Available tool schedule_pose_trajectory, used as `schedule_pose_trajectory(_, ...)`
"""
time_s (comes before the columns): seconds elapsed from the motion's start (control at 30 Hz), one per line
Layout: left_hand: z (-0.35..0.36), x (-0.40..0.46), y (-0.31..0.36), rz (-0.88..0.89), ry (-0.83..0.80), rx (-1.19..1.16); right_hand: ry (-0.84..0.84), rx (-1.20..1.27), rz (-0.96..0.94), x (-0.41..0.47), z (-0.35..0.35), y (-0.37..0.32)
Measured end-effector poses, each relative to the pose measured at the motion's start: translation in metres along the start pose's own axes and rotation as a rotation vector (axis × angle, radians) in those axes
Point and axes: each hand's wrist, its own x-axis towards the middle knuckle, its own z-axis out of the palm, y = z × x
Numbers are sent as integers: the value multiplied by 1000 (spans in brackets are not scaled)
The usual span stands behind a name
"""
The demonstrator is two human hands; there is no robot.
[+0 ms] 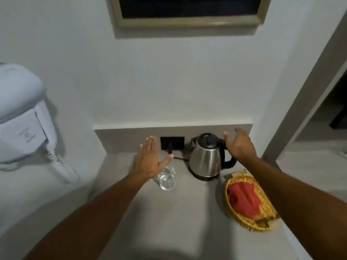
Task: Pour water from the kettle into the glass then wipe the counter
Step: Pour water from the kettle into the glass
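Right hand: grip spread, nothing held, poised beside the kettle handle, presumably for lifting. Left hand: grip flat and spread above the glass, nothing held.

White walls, framed mirror above, wall-mounted hairdryer left, doorway right.

Soft, even, rather dim light fills the view, with a cool grey cast over the white wall. A broad dark shadow lies on the pale grey desk at the near edge, and a fainter one sits left of the woven yellow basket. The brushed-steel kettle with black handle carries dull vertical reflections. Wide-angle distortion bends the right-hand doorway and swells the white wall-mounted hair dryer, which looks soft. Fine detail is smeared throughout.
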Motion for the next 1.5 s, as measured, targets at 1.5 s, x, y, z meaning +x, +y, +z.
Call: schedule_pose_trajectory(1.5,136,-30,-41,-355,142,-783,-35,-447,-944,7,71,-124)
